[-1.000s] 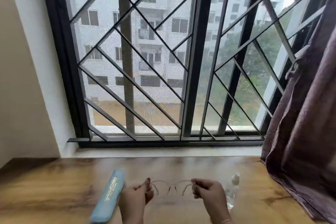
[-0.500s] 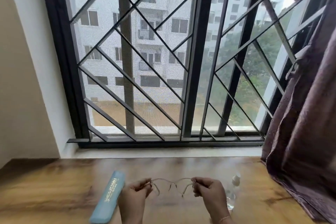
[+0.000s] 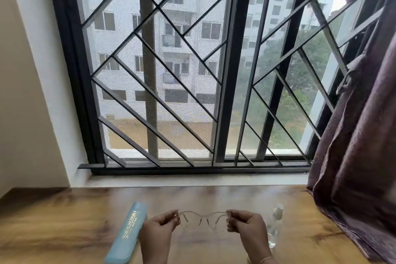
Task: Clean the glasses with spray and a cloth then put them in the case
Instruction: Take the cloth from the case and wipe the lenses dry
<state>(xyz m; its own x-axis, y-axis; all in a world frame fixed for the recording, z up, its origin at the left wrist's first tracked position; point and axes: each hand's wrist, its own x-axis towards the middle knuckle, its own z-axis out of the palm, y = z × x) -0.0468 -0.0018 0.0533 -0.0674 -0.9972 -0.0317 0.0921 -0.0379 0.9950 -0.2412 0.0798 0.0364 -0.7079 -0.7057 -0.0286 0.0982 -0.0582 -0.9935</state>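
Observation:
A pair of clear-framed glasses (image 3: pixel 202 219) hangs above the wooden table (image 3: pixel 64 227), held by both ends. My left hand (image 3: pixel 158 229) pinches the left end and my right hand (image 3: pixel 246 226) pinches the right end. A light blue glasses case (image 3: pixel 128 234) lies closed on the table to the left of my left hand. A small clear spray bottle (image 3: pixel 275 224) with a white cap stands just right of my right hand, partly hidden by it. No cloth is in view.
A barred window (image 3: pixel 192 70) with a white sill (image 3: pixel 192 180) runs along the table's far edge. A dark purple curtain (image 3: pixel 360 156) hangs at the right and drapes onto the table's right side. A cream wall (image 3: pixel 21 92) stands at the left.
The glasses have tilted so the frame's top edge now faces up more. Both hands kept their grip and stayed in nearly the same place.

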